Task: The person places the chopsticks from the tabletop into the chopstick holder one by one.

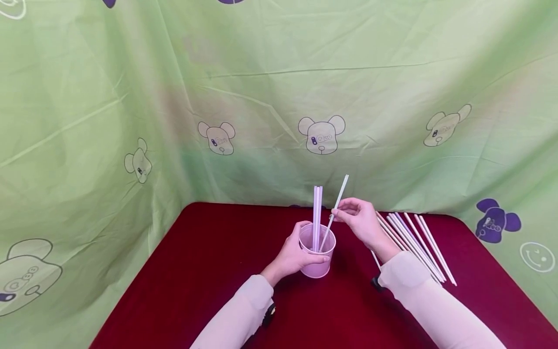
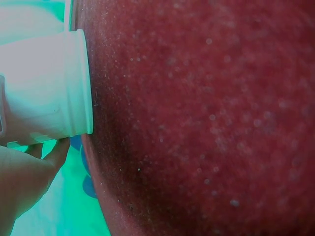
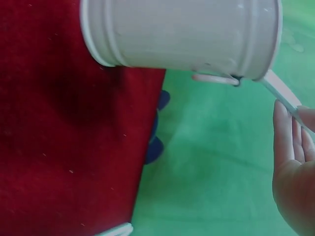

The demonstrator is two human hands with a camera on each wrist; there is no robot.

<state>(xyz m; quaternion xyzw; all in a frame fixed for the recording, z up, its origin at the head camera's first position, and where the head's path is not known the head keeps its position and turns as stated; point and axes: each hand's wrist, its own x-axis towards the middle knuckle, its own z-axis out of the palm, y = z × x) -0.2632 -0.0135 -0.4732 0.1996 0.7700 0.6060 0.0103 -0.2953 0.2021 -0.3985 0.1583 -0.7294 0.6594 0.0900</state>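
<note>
A small pale pink bucket (image 1: 316,269) stands on the dark red table. My left hand (image 1: 291,253) grips its side, thumb across the front and fingers round the far side. Several slim lilac-white sticks (image 1: 317,206) stand upright together inside it. Between thumb and fingers, my right hand (image 1: 363,222) pinches a thin pale stick (image 1: 342,189), tilted, with its lower end inside the bucket. In the right wrist view this stick (image 3: 281,91) crosses the bucket's (image 3: 182,34) rim, below which a wire handle end shows. The left wrist view has only the bucket's lower wall (image 2: 42,88).
Several loose sticks (image 1: 429,247) in pale, brownish and lilac tones lie fanned out on the red table (image 1: 209,271), partly behind my right forearm. A green cloth (image 1: 270,87) with printed bear heads hangs behind the table and at both sides.
</note>
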